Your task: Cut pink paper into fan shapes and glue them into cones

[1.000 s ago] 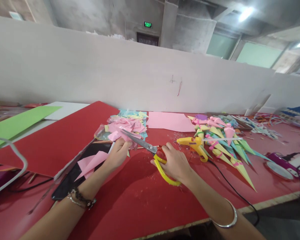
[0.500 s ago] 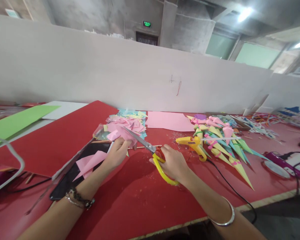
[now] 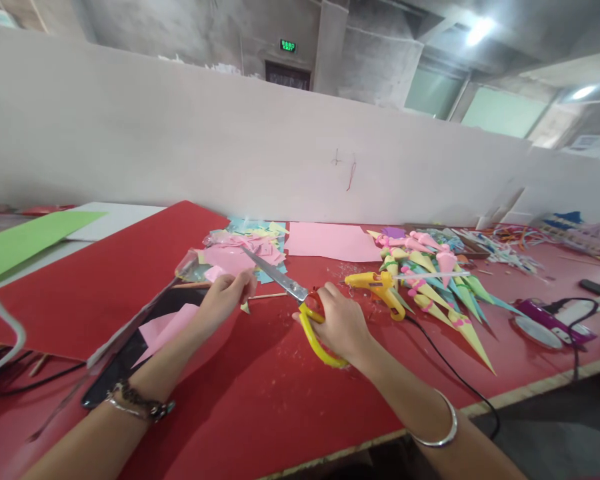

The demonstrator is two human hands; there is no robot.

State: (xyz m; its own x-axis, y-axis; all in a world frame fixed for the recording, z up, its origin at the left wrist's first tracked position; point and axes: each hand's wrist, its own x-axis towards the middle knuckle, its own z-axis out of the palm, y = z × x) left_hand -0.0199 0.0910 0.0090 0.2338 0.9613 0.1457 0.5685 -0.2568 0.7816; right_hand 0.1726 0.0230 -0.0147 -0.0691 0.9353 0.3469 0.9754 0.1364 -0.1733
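My right hand (image 3: 339,323) grips scissors with yellow handles (image 3: 323,348). Their metal blades point up and left, look closed together, and reach over the pile of pink paper pieces (image 3: 237,250). To the left of the blades, the fingers of my left hand (image 3: 225,297) are curled in a pinch near the pile's front edge. What lies between those fingertips is too small or hidden to make out. Below my left hand, folded pink paper (image 3: 165,330) rests on a dark flat tablet-like object (image 3: 107,380).
A yellow glue gun (image 3: 377,285) lies right of my right hand, its black cord running toward the table edge. Behind it are piled paper cones (image 3: 473,337) in several colours. A pink sheet (image 3: 333,241) lies against the white partition; a large red board (image 3: 105,280) is at left.
My left hand has drawn back a little to the left, away from the scissor blades. The scissors stay in my right hand. The whole view has shifted slightly.
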